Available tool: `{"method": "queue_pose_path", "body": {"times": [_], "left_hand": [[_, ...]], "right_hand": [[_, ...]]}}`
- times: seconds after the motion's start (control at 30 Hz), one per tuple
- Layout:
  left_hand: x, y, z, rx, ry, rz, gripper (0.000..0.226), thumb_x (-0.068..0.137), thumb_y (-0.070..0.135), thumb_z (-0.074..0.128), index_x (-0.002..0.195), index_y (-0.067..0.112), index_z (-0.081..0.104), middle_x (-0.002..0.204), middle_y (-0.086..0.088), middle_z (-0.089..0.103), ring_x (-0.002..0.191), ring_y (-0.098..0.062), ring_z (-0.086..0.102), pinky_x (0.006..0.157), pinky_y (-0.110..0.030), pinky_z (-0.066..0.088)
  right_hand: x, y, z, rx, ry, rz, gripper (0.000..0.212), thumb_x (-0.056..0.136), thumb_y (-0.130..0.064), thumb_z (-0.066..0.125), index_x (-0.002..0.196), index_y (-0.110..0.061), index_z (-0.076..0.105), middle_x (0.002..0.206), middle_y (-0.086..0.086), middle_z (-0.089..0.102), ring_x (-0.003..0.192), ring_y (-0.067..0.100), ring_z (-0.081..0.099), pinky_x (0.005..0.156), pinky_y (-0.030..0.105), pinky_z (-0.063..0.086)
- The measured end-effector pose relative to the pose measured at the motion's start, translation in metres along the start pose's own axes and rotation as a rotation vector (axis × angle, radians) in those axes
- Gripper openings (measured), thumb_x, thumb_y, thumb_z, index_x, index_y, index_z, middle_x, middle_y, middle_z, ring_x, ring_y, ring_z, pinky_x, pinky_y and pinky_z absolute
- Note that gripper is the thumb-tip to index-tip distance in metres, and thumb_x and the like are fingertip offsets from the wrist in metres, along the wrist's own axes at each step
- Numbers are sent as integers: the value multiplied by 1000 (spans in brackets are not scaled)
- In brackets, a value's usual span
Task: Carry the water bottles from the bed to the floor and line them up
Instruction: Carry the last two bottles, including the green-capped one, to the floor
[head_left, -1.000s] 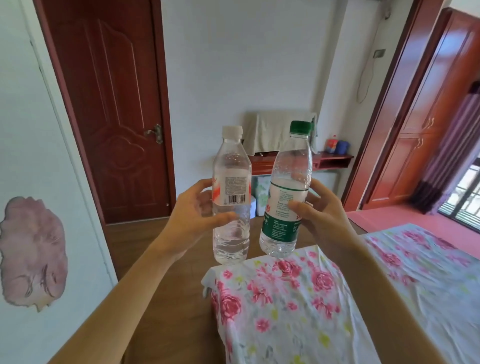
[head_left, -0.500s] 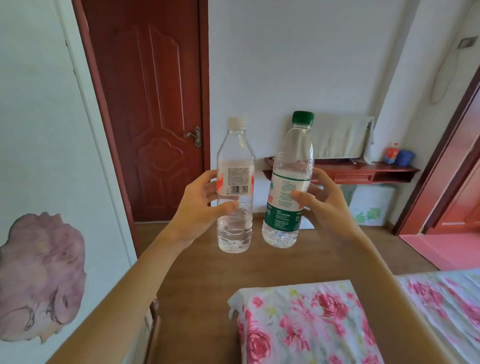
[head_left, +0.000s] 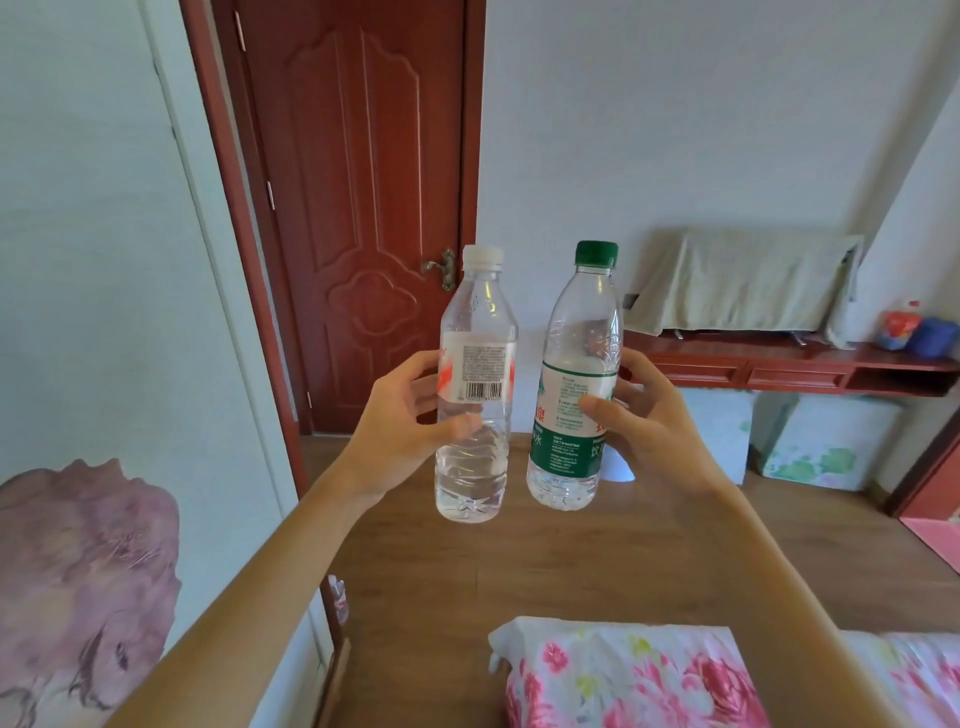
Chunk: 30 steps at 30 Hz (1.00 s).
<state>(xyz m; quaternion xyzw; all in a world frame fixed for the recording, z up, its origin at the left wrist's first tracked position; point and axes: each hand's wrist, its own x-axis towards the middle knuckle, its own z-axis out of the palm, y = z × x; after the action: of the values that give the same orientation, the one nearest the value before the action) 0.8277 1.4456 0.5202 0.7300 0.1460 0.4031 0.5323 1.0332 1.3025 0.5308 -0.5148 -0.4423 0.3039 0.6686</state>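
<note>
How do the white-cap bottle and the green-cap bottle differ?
The white-cap bottle has a red and white label, the green-cap bottle a green and white one. The left hand holds the white-cap bottle upright; the right hand holds the green-cap bottle slightly tilted. Both are clear and capped.

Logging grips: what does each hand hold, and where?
Left hand: white-capped bottle, round its middle. Right hand: green-capped bottle, round its label.

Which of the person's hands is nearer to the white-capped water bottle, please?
Left. The left hand grips the white-capped water bottle; the right hand is beside it, holding the green-capped bottle.
</note>
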Motion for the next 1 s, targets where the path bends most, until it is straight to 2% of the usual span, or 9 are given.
{"method": "queue_pose_path", "body": {"times": [0.1,0.2,0.33,0.5,0.87,1.0], "left_hand": [[19,-13,-13,14,-1,6,58,65,27,80,119,19,59,110,6,74,104,-13,70,83,-22,55],[46,-26,-27,6,-18,15,63,63,30,81,121,18,59,111,3,74,105,-17,70,88,-31,58],[89,-42,-50,-26,-33,38,62,65,28,81,122,17,59,112,3,74,106,-16,70,87,-29,57],[144,-67,-78,-53,-53,37,68,63,28,83,125,14,58,113,-2,74,107,-21,69,93,-41,55],[226,-122,-131,-30,-112,0,71,61,26,87,124,13,58,111,-5,74,105,-24,70,97,-44,53],[247,-138,-142,-43,-104,-10,68,61,24,87,123,14,59,111,-5,74,106,-22,69,95,-40,53]], "right_hand": [[23,13,9,14,-7,16,60,73,-11,73,130,-15,55,110,12,75,105,31,71,87,44,59],[49,23,17,-11,-1,19,60,73,-10,74,130,-14,55,109,12,75,104,32,71,86,44,59],[92,30,27,-43,26,5,61,73,-9,74,130,-13,55,108,12,75,102,30,72,86,44,60],[150,38,39,-69,45,-15,60,72,-11,74,129,-14,55,109,11,75,104,28,72,88,42,60],[253,78,60,-34,87,-12,63,73,-11,74,132,-11,53,112,14,74,105,31,71,90,48,57],[283,91,61,-44,82,0,64,73,-10,74,133,-9,52,112,14,74,105,31,71,92,50,57]]}}
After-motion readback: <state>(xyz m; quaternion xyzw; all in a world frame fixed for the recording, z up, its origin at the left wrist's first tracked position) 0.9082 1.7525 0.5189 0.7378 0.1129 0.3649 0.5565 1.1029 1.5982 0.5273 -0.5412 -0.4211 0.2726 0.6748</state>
